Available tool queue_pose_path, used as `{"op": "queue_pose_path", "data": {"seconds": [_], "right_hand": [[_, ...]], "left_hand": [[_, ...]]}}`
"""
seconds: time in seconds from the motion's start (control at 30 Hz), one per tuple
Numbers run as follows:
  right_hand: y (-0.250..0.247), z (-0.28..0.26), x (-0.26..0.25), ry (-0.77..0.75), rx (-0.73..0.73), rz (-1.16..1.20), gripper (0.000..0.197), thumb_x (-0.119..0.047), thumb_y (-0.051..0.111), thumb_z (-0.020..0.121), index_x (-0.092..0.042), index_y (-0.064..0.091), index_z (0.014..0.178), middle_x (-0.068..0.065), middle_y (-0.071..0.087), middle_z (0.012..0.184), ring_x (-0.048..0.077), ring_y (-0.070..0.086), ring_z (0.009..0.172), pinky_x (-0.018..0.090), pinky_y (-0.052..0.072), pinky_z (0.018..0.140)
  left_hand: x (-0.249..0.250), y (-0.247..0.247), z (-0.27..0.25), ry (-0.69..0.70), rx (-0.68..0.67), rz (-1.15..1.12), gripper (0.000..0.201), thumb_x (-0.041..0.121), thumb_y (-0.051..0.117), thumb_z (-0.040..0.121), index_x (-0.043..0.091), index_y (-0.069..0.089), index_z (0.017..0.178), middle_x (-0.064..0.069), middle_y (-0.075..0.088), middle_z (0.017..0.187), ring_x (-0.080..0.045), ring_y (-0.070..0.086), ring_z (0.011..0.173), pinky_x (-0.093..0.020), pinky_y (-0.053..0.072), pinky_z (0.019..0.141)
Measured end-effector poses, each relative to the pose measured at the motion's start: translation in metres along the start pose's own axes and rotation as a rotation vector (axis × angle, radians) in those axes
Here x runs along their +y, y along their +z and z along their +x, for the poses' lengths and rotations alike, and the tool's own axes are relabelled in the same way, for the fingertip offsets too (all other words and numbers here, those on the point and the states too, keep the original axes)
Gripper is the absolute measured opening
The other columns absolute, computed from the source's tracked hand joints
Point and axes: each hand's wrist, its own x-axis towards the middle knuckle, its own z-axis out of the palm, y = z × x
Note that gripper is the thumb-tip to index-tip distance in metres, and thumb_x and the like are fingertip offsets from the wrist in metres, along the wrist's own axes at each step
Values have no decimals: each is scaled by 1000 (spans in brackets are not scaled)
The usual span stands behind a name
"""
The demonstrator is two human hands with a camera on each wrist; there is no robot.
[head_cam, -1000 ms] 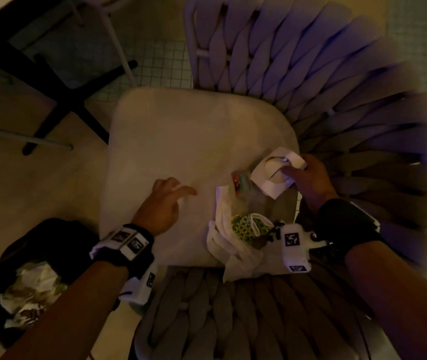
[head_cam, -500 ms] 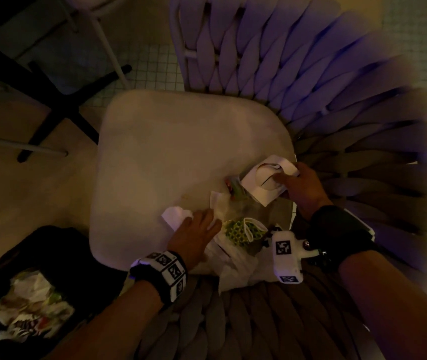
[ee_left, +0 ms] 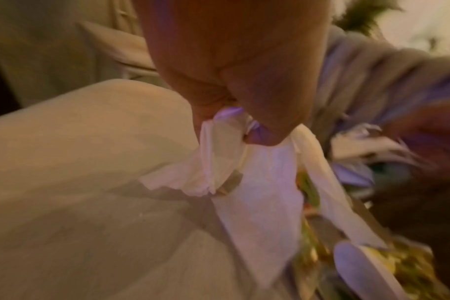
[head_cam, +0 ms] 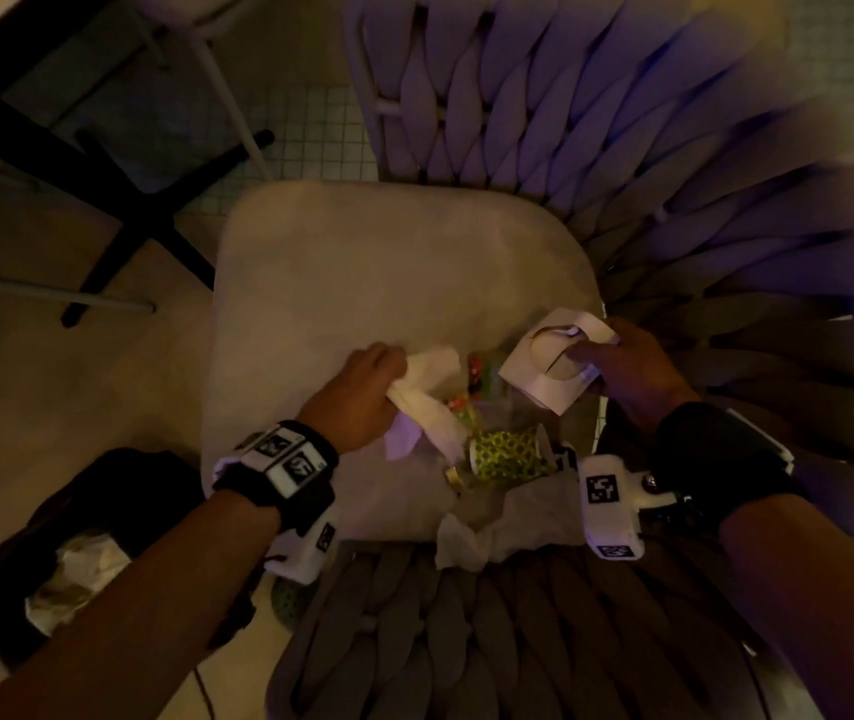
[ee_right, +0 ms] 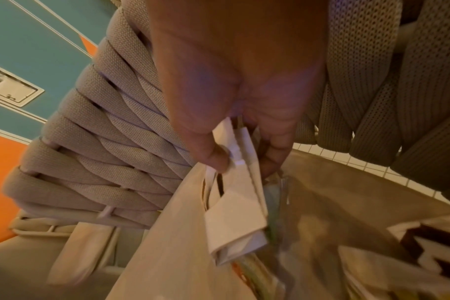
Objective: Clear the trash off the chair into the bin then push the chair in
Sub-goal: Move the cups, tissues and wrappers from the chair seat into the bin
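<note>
Hands first: your left hand (head_cam: 357, 394) has its fingers bunched tight round a white paper napkin (head_cam: 427, 402), which trails down from the fist toward the rest of the trash; the left wrist view shows the tissue (ee_left: 257, 182) pinched between thumb and fingers above the seat. Your right hand (head_cam: 627, 371) pinches a flat white cardboard piece with a round cut-out (head_cam: 552, 368), thumb on top and fingers underneath, near the seat's right edge; in the right wrist view that folded cardboard (ee_right: 234, 203) hangs from your thumb and fingers.

Between your two hands lies the remaining trash on the seat cushion (head_cam: 388, 283): a green-patterned paper cup (head_cam: 505, 452) on its side, a small wrapper with red print (head_cam: 476, 374) just beyond it, and a crumpled white paper sheet (head_cam: 508, 527) at the near edge of the seat, partly over the woven rim. All of this sits in the near right corner of the cushion.

The chair (head_cam: 622, 148) has thick woven straps forming its back and sides around the pale cushion. On the floor to your lower left stands the dark bin (head_cam: 118, 501), with crumpled paper (head_cam: 76, 579) in it. A black cross-shaped desk base (head_cam: 118, 200) stands on the floor beyond the chair's left side.
</note>
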Motion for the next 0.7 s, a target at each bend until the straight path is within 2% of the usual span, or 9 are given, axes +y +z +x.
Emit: {"op": "queue_pose_path", "data": {"seconds": [0.1,0.2,0.23,0.37,0.47,0.5,0.57,0.63,0.7], "right_hand": [[7,-5,-3,-14,-49,27,15,-6,62,82,-17,57,92,9,60,90,22,59,80,33,48,66],[19,-13,-10,8,-147,72,18,-1,57,85,-19,55,86,5,59,86,19,58,78,32,49,64],[23,-15,-12,24,-198,62,20,-1,57,85,-20,56,87,6,60,88,20,58,80,32,49,65],[43,-25,-11,87,-399,-200,20,-4,62,82,-23,58,88,7,62,93,24,59,87,37,48,73],[56,-30,-13,-34,-455,-524,17,-3,65,79,-13,60,92,5,58,83,20,55,81,30,43,66],[60,-32,-13,-114,-445,-618,18,-1,64,79,-9,62,95,5,58,83,20,53,81,29,40,65],[68,-37,-11,-276,-366,-731,22,1,59,78,-2,62,99,8,56,89,20,51,82,28,37,67],[75,-46,-10,-360,-249,-769,28,0,55,80,-2,59,107,8,46,103,21,48,87,21,34,75],[81,-57,-12,-406,-199,-745,32,-2,54,82,-5,56,114,9,46,108,19,49,89,15,30,69]], "left_hand": [[-13,-19,-4,-49,96,-173,31,19,48,82,27,46,111,-10,48,114,-19,47,103,-30,39,89],[-29,-23,-9,-79,143,-231,46,-5,57,85,15,52,126,-5,42,120,-9,43,110,-7,31,95],[-33,-22,-12,-101,166,-238,49,-6,60,84,14,51,128,-4,38,121,-10,43,112,-6,29,97],[-42,-18,-23,-325,175,-246,55,5,64,86,15,43,136,-7,28,130,-12,37,114,-16,28,101],[-52,-20,-31,-388,160,-290,45,12,60,89,15,46,131,-9,37,128,-15,43,117,-23,35,100],[-55,-22,-32,-378,166,-321,40,16,57,88,15,50,127,-14,47,127,-22,50,116,-28,40,99],[-57,-24,-35,-421,191,-393,33,15,48,91,9,55,123,-21,56,125,-29,56,113,-26,41,94],[-58,-23,-37,-499,230,-398,34,6,41,96,5,55,127,-18,55,130,-27,52,118,-20,33,93],[-56,-24,-39,-496,273,-423,36,11,38,94,3,55,124,-16,57,127,-23,52,113,-19,32,91]]}}
